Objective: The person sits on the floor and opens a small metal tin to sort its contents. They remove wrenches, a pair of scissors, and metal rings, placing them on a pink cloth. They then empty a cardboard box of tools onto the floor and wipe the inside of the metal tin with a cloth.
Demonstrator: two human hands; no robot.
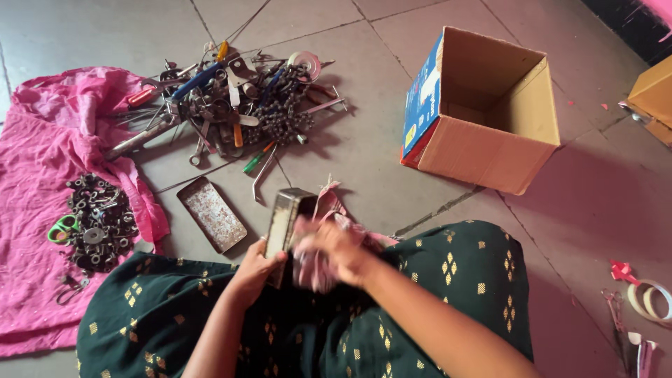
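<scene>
Left hand (pixel 255 269): fingers closed around the lower end of a rectangular metal tin (pixel 283 222), held upright on edge over the lap, its worn inner face turned toward the camera's left.

Right hand (pixel 336 250): blurred; fingers curled onto a bunched pink cloth (pixel 323 260) pressed against the right side of the tin. How tightly it is clenched cannot be told through the blur. Cloth touches both the tin and the hand.

Lap: dark green fabric with gold motifs (pixel 434 280), directly under both hands.

Flat rusty lid or tray (pixel 211 213): on the floor just left of the held tin, lying open-side up, nothing seen in it.

Cardboard box (pixel 483 112): well beyond the right hand, up and to the right, flaps open, tipped slightly; the visible inside shows bare brown card.

Heap of hand tools and metal parts (pixel 234 105): on the floor beyond the tin, well apart from the hands; spanners, screwdrivers with coloured handles, a chain-like clump.

Pink sheet (pixel 42 182): spread on the floor far left of the left hand, bearing a pile of dark washers and nuts (pixel 98 220) with green-handled scissors (pixel 61 227) touching its left edge.

Tape roll (pixel 651 299): on the floor far right of the right hand.
</scene>
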